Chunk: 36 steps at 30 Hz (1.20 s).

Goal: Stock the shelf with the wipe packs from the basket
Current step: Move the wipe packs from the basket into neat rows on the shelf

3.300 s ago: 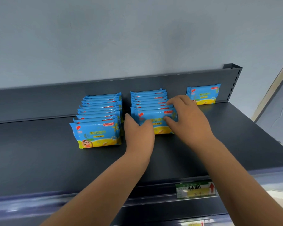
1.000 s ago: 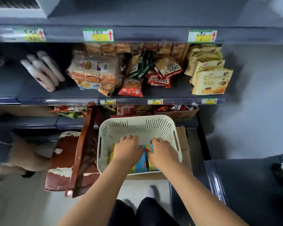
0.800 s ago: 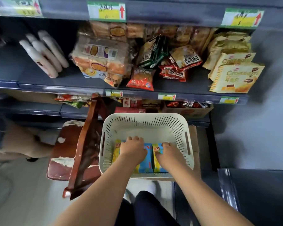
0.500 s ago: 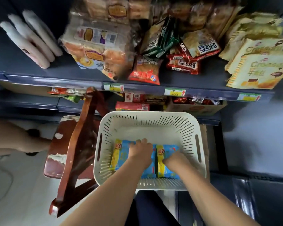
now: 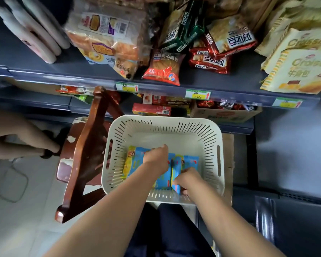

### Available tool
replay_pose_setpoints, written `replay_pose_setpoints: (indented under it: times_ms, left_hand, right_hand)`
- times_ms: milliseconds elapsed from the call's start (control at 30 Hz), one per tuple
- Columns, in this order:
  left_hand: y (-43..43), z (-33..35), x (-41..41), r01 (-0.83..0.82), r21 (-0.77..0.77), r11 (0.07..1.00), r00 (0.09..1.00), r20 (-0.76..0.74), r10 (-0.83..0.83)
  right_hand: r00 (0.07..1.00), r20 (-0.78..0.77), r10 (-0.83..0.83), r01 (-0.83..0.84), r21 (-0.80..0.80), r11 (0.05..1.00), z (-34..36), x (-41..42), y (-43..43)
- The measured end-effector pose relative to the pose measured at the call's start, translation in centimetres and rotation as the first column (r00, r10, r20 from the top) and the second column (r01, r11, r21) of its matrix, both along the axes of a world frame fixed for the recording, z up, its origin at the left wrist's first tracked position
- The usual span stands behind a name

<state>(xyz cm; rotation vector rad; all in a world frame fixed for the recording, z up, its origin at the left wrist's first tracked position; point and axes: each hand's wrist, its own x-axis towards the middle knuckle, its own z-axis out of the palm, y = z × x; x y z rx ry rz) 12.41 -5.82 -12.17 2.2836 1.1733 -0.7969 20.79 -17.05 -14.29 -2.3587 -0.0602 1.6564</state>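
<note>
Down in the cream slotted basket (image 5: pixel 200 134), both my hands are on the wipe packs (image 5: pixel 135 160) that lie along its near side. My left hand (image 5: pixel 157 158) lies curled over the top of the left group of packs, fingers bent down onto them; I cannot tell whether it has closed round one or only presses on the pile. My right hand (image 5: pixel 188 179) pinches the near end of a blue pack standing on edge beside the middle, thumb and fingers closed on it.

To do this pick well, I judge I should gather packs that lie the same way, squeeze them flat face to face so none slides out, and lift straight up clear of the slotted wall before turning toward the shelf. The soft film will likely buckle if I take it by a corner, so a grip across the width seems safer.

The basket's far half is bare; the blue and yellow packs fill only the near part, a few flat at the left and a few on edge at the right. Beyond the basket, a brown cardboard box (image 5: pixel 224 115) on the low shelf holds foil-wrapped snacks. A wooden chair (image 5: pixel 85 145) stands just left of the basket.
</note>
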Motion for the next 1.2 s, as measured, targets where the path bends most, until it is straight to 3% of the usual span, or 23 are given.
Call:
replay_pose_setpoints:
  times_ms: [133, 267, 400, 500, 633, 700, 867, 1067, 1200]
  left_hand:
    - [1.8, 2.2, -0.7, -0.101, -0.160, 0.982, 0.994, 0.033, 0.108]
    - [3.6, 5.5, -1.2, -0.233, -0.222, 0.947, 0.942, 0.190, 0.276]
    - [3.7, 9.4, -2.2, -0.448, -0.238, 0.862, 0.754, 0.417, 0.507]
    - [3.2, 12.2, -2.5, -0.557, -0.357, 0.750, 0.576, 0.485, 0.659]
    - [2.8, 15.4, -2.9, -0.540, -0.558, 0.631, 0.417, 0.474, 0.776]
    - [2.5, 17.2, -2.9, -0.494, -0.614, 0.616, 0.371, 0.493, 0.787]
    - [1.3, 20.9, -3.1, -0.312, -0.656, 0.687, 0.411, 0.559, 0.720]
    - [-2.5, 24.4, -3.4, -0.037, -0.692, 0.721, 0.495, 0.614, 0.615]
    - [-7.1, 26.7, -3.6, 0.165, -0.698, 0.697, 0.540, 0.655, 0.528]
  right_hand:
    - [0.961, 0.250, 0.114, -0.146, 0.113, 0.983, 2.0, 0.8, -1.1]
    - [0.948, 0.306, -0.089, -0.014, 0.320, 0.947, 7.9, 2.2, -1.7]
    - [0.928, 0.338, -0.157, -0.030, 0.487, 0.873, 13.1, 3.8, -1.9]
    - [0.917, 0.326, -0.228, -0.019, 0.608, 0.794, 15.5, 4.6, -2.1]
    - [0.876, 0.393, -0.279, -0.072, 0.680, 0.730, 18.5, 4.6, -3.7]
    - [0.822, 0.451, -0.347, -0.101, 0.716, 0.691, 19.9, 4.2, -4.7]
    - [0.658, 0.539, -0.526, -0.156, 0.781, 0.605, 23.7, 1.6, -8.0]
    - [0.474, 0.585, -0.659, -0.174, 0.795, 0.580, 28.4, -3.4, -14.2]
    - [0.344, 0.573, -0.744, -0.127, 0.813, 0.568, 31.6, -7.1, -19.3]
